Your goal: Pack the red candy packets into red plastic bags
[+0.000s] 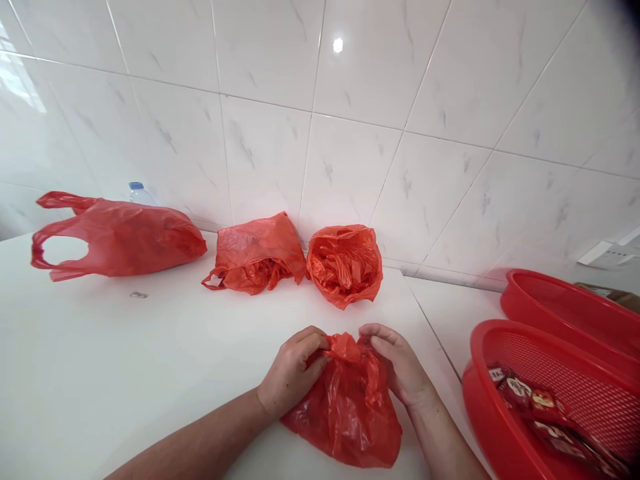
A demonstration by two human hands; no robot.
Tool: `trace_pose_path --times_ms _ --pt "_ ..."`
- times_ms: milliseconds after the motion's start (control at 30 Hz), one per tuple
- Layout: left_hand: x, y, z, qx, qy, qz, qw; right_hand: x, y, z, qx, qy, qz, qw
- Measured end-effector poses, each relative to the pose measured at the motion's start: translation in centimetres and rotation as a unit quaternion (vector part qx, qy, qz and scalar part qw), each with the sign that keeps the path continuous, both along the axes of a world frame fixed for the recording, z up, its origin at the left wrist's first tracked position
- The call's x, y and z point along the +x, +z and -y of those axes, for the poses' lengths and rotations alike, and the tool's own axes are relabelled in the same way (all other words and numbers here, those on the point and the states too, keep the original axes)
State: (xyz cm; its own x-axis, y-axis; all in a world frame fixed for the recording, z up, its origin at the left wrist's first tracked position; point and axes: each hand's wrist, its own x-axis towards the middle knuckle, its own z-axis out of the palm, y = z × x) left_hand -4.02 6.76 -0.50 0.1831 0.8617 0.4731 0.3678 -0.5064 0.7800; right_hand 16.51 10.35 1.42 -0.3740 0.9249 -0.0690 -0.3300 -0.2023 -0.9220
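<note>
A red plastic bag [350, 420] lies on the white table in front of me, its gathered top between my hands. My left hand [297, 367] is closed on the left side of that top, thumb and fingers pinching the plastic. On the right side, my right hand [395, 360] grips the bag's edge, fingers curved and partly behind the plastic. What is inside the bag cannot be made out. Just beyond my hands stands an open red bag [370, 243] stuffed with crumpled red plastic bags [343, 270].
Against the tiled wall [270, 53] lie another red bag of crumpled plastic [255, 243] and a larger full red bag [135, 240] with handles. A clear bottle [141, 193] with a blue cap stands behind. At right, a red basket [480, 387] holds packaged items [543, 400]; another red basket [515, 300] sits beyond.
</note>
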Motion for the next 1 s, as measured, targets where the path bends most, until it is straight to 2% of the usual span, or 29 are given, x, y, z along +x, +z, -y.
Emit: trace_pose_path --times_ms 67,167,333,433,500,600,700,800,900,1000 --pt "-0.1 0.0 0.0 0.016 0.006 0.011 1.000 0.7 -0.5 -0.7 0.048 -0.071 0.101 0.991" --pt "-0.4 0.0 0.1 0.031 0.032 0.022 0.999 2.2 -1.6 -2.1 0.122 -0.200 0.282 0.930" --pt "-0.2 -0.4 0.2 0.058 0.050 0.040 0.996 4.9 -3.2 -3.5 0.093 -0.334 0.425 0.836" --pt "0.3 -0.8 0.3 0.081 0.045 0.057 0.994 5.4 -3.3 -3.5 0.082 -0.360 0.475 0.799" --pt "0.4 -0.9 0.4 0.092 0.045 0.064 0.993 5.3 -3.2 -3.2 0.088 -0.346 0.489 0.795" --pt "0.2 -1.1 0.4 0.107 0.047 0.049 0.992 4.5 -2.8 -2.5 0.116 -0.306 0.489 0.809" --pt "-0.1 -1.2 0.4 0.128 0.028 -0.014 0.991 2.6 -2.4 -1.5 0.146 -0.254 0.482 0.826" --pt "0.1 -1.1 0.6 0.157 -0.010 -0.117 0.980 0.0 -2.4 -0.5 0.179 -0.186 0.468 0.845" --pt "0.5 -0.1 1.0 0.144 -0.079 -0.218 0.962 -1.9 -2.7 0.1 0.212 -0.116 0.437 0.866" --pt "0.4 1.6 1.3 0.089 -0.123 -0.220 0.964 -2.3 -2.9 -0.2 0.214 -0.107 0.404 0.883"
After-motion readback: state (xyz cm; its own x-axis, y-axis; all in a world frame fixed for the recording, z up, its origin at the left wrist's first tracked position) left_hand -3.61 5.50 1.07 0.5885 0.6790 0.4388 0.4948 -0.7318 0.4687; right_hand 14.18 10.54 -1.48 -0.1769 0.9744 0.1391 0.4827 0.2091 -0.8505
